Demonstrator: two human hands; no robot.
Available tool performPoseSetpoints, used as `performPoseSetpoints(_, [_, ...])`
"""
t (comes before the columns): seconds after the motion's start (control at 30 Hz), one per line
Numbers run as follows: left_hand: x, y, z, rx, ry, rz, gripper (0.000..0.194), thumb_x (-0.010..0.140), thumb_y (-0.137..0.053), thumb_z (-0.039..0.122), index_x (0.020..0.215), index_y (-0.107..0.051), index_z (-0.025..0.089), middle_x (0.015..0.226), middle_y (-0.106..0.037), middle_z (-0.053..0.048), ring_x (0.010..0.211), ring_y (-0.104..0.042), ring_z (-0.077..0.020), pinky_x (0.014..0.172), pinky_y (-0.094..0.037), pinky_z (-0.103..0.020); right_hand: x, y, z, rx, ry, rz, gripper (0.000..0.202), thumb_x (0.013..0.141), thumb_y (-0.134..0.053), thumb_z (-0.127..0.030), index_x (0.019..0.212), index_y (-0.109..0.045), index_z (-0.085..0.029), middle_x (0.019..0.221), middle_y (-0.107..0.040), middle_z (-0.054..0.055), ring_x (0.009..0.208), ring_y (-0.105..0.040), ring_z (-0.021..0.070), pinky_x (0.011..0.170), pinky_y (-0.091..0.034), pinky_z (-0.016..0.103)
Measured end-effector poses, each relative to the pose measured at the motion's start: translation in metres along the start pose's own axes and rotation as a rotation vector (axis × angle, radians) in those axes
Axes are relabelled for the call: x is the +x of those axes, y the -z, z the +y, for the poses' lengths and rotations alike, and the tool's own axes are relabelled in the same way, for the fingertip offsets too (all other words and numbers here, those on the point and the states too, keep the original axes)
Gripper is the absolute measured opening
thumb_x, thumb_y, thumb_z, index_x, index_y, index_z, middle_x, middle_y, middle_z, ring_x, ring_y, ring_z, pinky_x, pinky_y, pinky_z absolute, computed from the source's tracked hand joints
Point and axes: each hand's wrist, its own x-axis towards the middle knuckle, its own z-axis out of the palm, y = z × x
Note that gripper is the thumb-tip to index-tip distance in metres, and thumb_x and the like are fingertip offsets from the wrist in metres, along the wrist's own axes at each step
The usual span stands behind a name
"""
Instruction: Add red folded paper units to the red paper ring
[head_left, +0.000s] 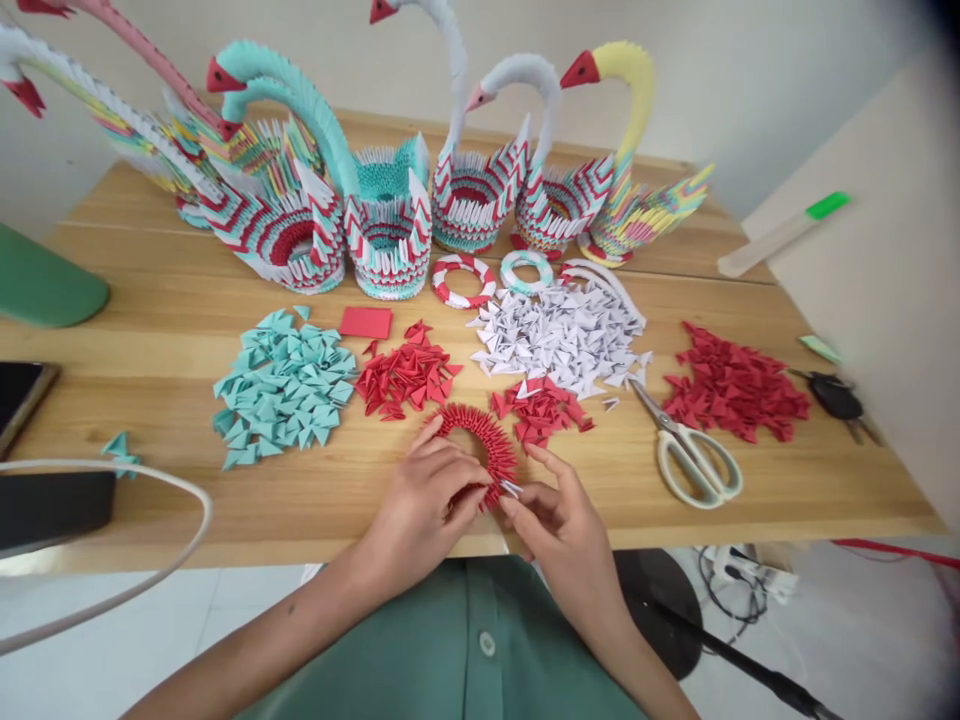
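A ring of red folded paper pieces (501,450) lies at the table's front edge. My left hand (442,490) is closed on its left and near side, with thumb and fingertips pinching the rim. My right hand (559,515) pinches a small white folded paper piece (511,488) against the ring's outer right side. Just beyond the ring are two small heaps of red paper pieces, one at left (409,375) and one at right (544,410). Behind them spreads a heap of white paper pieces (559,335). Turquoise paper pieces (285,385) are heaped at the left.
Several paper swans stand along the back, including a turquoise one (390,240) and a yellow one (630,200). Scissors (697,460) and a larger red heap (735,385) are at right. A white cable (202,510) loops over the left front, near a phone (22,395).
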Motion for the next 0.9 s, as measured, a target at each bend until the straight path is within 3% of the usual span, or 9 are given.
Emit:
performPoseSetpoints(0.27, [-0.001,-0.002,0.0,0.019,-0.018,-0.001,0.014,0.091,-0.057,0.007,0.091,-0.066,0.018,0.08,-0.072,0.001,0.081,-0.066,-0.0136,0.116,-0.032,-0.049,0.002,-0.001,-0.003,-0.009,0.005,0.006,0.064,0.083,-0.067,-0.04,0.141,-0.042,-0.026,0.072,-0.065,-0.003,0.066,-0.064,0.0165,0.043,-0.043,0.021])
performPoseSetpoints(0.57, [-0.001,-0.003,-0.001,0.048,-0.022,-0.011,0.013,0.091,-0.058,0.008,0.089,-0.068,0.016,0.078,-0.071,0.0,0.077,-0.066,-0.0129,0.117,-0.034,-0.048,0.008,-0.003,-0.005,-0.052,0.022,-0.015,0.06,0.085,-0.064,-0.035,0.141,-0.044,-0.026,0.071,-0.066,-0.005,0.061,-0.064,0.0147,0.061,-0.052,0.029])
performPoseSetpoints(0.67, [-0.001,-0.005,-0.001,0.073,-0.041,0.0,0.013,0.091,-0.057,0.008,0.089,-0.068,0.015,0.078,-0.07,-0.001,0.077,-0.066,-0.013,0.118,-0.032,-0.049,0.009,-0.003,-0.007,-0.075,0.02,-0.024,0.061,0.086,-0.063,-0.037,0.142,-0.042,-0.026,0.074,-0.067,-0.004,0.062,-0.065,0.0154,0.058,-0.052,0.028])
performPoseSetpoints(0.77, [-0.002,-0.005,-0.002,0.108,-0.051,0.024,0.015,0.091,-0.056,0.007,0.09,-0.068,0.015,0.081,-0.071,-0.003,0.079,-0.066,-0.0145,0.116,-0.033,-0.052,0.005,0.006,-0.006,-0.132,0.036,-0.047,0.059,0.089,-0.059,-0.044,0.142,-0.042,-0.027,0.081,-0.07,-0.001,0.065,-0.068,0.0173,0.049,-0.048,0.026])
performPoseSetpoints(0.9, [-0.003,-0.005,-0.003,0.113,-0.047,0.044,0.015,0.09,-0.056,0.007,0.09,-0.068,0.016,0.083,-0.071,-0.003,0.081,-0.067,-0.0151,0.117,-0.03,-0.055,-0.004,0.026,0.002,-0.38,0.188,0.059,0.042,0.093,-0.052,-0.047,0.128,-0.055,-0.024,0.077,-0.07,-0.001,0.063,-0.067,0.0162,0.058,-0.052,0.028])
